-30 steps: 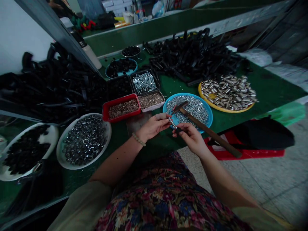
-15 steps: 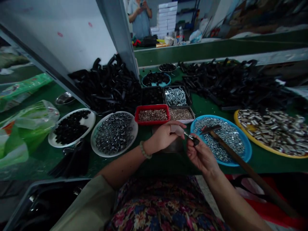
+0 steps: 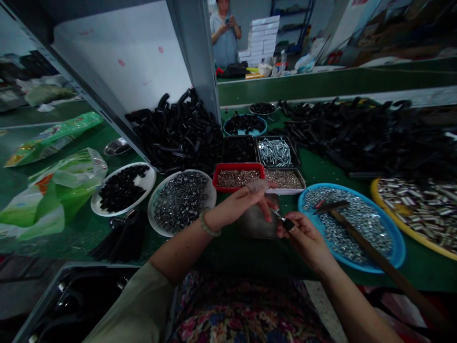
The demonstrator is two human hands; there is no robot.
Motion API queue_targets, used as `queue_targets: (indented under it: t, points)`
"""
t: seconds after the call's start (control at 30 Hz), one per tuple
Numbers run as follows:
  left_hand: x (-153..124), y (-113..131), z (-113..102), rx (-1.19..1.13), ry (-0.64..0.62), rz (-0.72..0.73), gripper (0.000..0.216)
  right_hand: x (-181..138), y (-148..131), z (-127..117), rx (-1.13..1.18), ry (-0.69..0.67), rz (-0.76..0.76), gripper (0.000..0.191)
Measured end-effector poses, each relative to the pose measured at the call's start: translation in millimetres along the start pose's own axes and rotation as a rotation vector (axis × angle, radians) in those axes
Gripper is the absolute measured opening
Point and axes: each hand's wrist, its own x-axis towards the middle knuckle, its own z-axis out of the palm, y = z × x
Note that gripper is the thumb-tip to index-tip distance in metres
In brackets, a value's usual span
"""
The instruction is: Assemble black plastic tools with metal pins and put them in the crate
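My left hand (image 3: 243, 202) and my right hand (image 3: 303, 237) meet over a small metal block (image 3: 257, 223) at the front of the green table (image 3: 314, 171). Between them is a small part (image 3: 284, 221), a silver screw with a black end piece. My right hand pinches the black end. The fingers of my left hand are curled at the screw's tip. A hammer (image 3: 360, 245) with a wooden handle lies across the blue bowl (image 3: 391, 252) of small silver nuts, just right of my right hand.
White dishes hold metal rings (image 3: 180, 200) and black parts (image 3: 119, 190). A red tray (image 3: 237, 177) and small trays of screws (image 3: 276, 151) stand behind my hands. A yellow plate (image 3: 421, 205) holds metal sleeves; black strap piles (image 3: 357, 128) lie behind. A person (image 3: 224, 31) stands far back.
The camera has tilted up and turned left, showing more of the table's left side. My hands stay together on the small part, now over the metal block.
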Motion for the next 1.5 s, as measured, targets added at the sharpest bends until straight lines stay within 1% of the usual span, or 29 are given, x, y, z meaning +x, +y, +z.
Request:
queue_targets:
  t: [0.03,0.07,0.1,0.13,0.17,0.2,0.23,0.27,0.3,0.37,0.43,0.5,0.53,0.6,0.63,0.7,0.77,0.83,0.9,0.97,1.0,1.03,1.13,1.2,1.27,1.33,1.37,1.43,1.5]
  points:
    - [3,0,-17,0.033,0.034,-0.004,0.043,0,2,-1,-0.011,0.009,0.001,0.022]
    - [6,0,-40,0.129,0.127,-0.020,0.039,0,3,-2,-0.014,0.022,0.000,0.022]
    - [9,2,-66,0.293,0.297,-0.042,0.033,0,4,-2,-0.009,0.036,-0.001,0.021]
    - [11,4,-95,0.505,0.514,-0.073,0.026,1,5,-2,0.005,0.043,0.001,0.021]
    - [11,7,-125,0.726,0.702,-0.123,0.020,1,5,-2,0.026,0.046,0.004,0.021]
    - [10,11,-154,0.907,0.848,-0.156,0.020,1,4,-1,0.052,0.044,0.008,0.021]
    - [8,15,-179,0.951,0.917,-0.177,0.022,1,3,0,0.079,0.041,0.012,0.022]
    - [4,18,-200,0.979,0.955,-0.183,0.024,1,1,1,0.102,0.041,0.015,0.022]
    - [0,21,-216,0.991,0.978,-0.191,0.025,2,0,3,0.121,0.047,0.016,0.023]
    - [-7,25,-234,0.967,0.987,-0.194,0.031,2,-3,7,0.146,0.072,0.016,0.025]
    - [-9,27,-237,0.926,1.000,-0.185,0.040,2,-6,10,0.154,0.095,0.016,0.027]
    - [-6,25,-229,0.850,1.016,-0.180,0.049,4,-7,11,0.135,0.096,0.009,0.029]
    - [-4,23,-221,0.801,1.017,-0.192,0.050,4,-7,11,0.109,0.090,-0.001,0.029]
    - [-1,16,-195,0.695,0.985,-0.239,0.049,4,-7,10,0.011,0.065,-0.031,0.025]
    - [-1,11,-178,0.624,0.938,-0.268,0.051,4,-7,9,-0.065,0.050,-0.050,0.022]
    - [-6,0,-137,0.450,0.797,-0.290,0.061,1,-7,8,-0.294,0.020,-0.104,0.017]
    - [-15,-10,-95,0.271,0.621,-0.275,0.066,-4,-10,8,-0.583,-0.020,-0.181,0.019]
    - [-24,-18,-60,0.174,0.425,-0.313,0.059,-10,-13,9,-0.815,-0.077,-0.270,0.023]
    - [-30,-24,-37,0.139,0.248,-0.382,0.044,-15,-16,11,-0.925,-0.133,-0.334,0.026]
    - [-33,-27,-20,0.085,0.152,-0.411,0.033,-19,-17,12,-0.955,-0.150,-0.361,0.028]
    - [-33,-28,-14,0.029,0.145,-0.413,0.032,-21,-16,13,-0.959,-0.144,-0.363,0.028]
    - [-33,-29,-7,-0.046,0.168,-0.416,0.032,-23,-16,13,-0.959,-0.132,-0.362,0.028]
    - [-30,-33,16,-0.269,0.298,-0.449,0.040,-27,-12,16,-0.948,-0.086,-0.362,0.027]
    - [-28,-37,32,-0.324,0.361,-0.444,0.044,-29,-9,17,-0.936,-0.067,-0.371,0.028]
    - [-26,-42,43,-0.318,0.364,-0.427,0.042,-30,-7,17,-0.925,-0.057,-0.376,0.028]
    - [-25,-44,50,-0.315,0.336,-0.437,0.038,-31,-6,15,-0.926,-0.073,-0.373,0.029]
    - [-25,-44,50,-0.314,0.307,-0.460,0.038,-31,-7,13,-0.933,-0.102,-0.369,0.029]
    - [-25,-43,48,-0.289,0.214,-0.519,0.037,-31,-9,8,-0.940,-0.205,-0.366,0.030]
    - [-27,-40,44,-0.224,0.109,-0.543,0.035,-30,-12,3,-0.904,-0.300,-0.340,0.029]
